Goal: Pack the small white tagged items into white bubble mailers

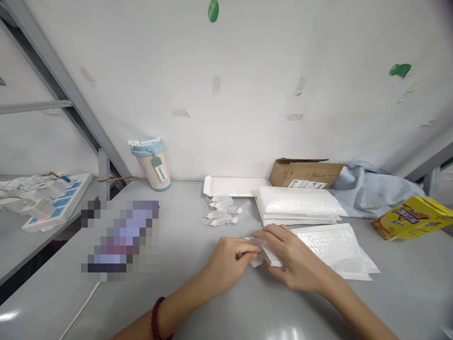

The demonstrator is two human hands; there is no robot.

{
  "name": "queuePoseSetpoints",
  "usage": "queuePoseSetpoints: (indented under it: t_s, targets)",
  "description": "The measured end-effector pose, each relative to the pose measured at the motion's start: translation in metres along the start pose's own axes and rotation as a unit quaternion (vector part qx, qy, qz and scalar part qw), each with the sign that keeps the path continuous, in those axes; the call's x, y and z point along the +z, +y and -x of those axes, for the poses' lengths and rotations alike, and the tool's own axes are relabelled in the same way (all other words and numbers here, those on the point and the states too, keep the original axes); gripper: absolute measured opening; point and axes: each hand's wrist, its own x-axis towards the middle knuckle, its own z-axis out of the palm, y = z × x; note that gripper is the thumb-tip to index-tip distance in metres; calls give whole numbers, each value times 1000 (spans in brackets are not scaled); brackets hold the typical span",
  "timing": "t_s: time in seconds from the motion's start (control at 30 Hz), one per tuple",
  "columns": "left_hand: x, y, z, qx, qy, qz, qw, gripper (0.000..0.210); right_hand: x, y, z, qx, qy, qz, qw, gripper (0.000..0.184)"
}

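My right hand (288,257) is closed around the end of a white bubble mailer (272,257), its fingers over the top and its thumb underneath. The fingers of my left hand (230,259) are pinched together at the mailer's open mouth; what they grip is hidden. More white bubble mailers (332,245) lie flat just behind my right hand. Beyond my hands is a group of small translucent dropper bottles (221,212) with thin white loops.
Behind are a mailer stack (300,203), a long white tray (235,187) and an open cardboard box (306,174). A blue cloth (375,189) and yellow carton (412,219) lie right. Left are a tumbler (152,165), a blurred phone (123,241) and a power strip (62,205).
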Motion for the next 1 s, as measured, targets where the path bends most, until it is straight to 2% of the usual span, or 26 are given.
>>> queuePoseSetpoints:
  t_s: [0.1, 0.27, 0.33, 0.4, 0.5, 0.57, 0.67, 0.77, 0.83, 1.0]
  targets:
    - [-14, 2, -4, -26, 16, 0, 1000, 23, 0, 1, -1, 2, 7, 2, 1000, 53]
    - [-63, -7, -16, -111, 137, -44, 983, 21, -2, 5, 1, 11, 19, 9, 1000, 54]
    - [-71, -11, -17, -121, 122, -68, 983, 23, -1, 6, 2, 5, 34, 14, 999, 56]
    - [-66, -13, -17, -119, 39, -40, 991, 29, -1, 5, 2, -6, 55, 16, 998, 56]
    - [-42, -13, -14, -123, -96, 63, 986, 34, -1, 1, 1, -23, 76, 3, 997, 53]
    - [-26, -13, -13, -131, -124, 107, 978, 33, -2, -2, 0, -31, 77, -6, 997, 51]
    - [-17, -14, -13, -151, -90, 148, 973, 32, -2, -6, 0, -42, 78, 15, 996, 53]
    - [-24, -12, -14, -174, -7, 196, 965, 29, 1, -4, -1, -55, 100, 72, 991, 60]
    - [-32, -9, -14, -181, 30, 228, 956, 29, 4, 1, 0, -57, 122, 111, 985, 65]
    - [-43, 1, -12, -173, 27, 258, 950, 33, 6, 10, -1, -46, 158, 160, 973, 68]
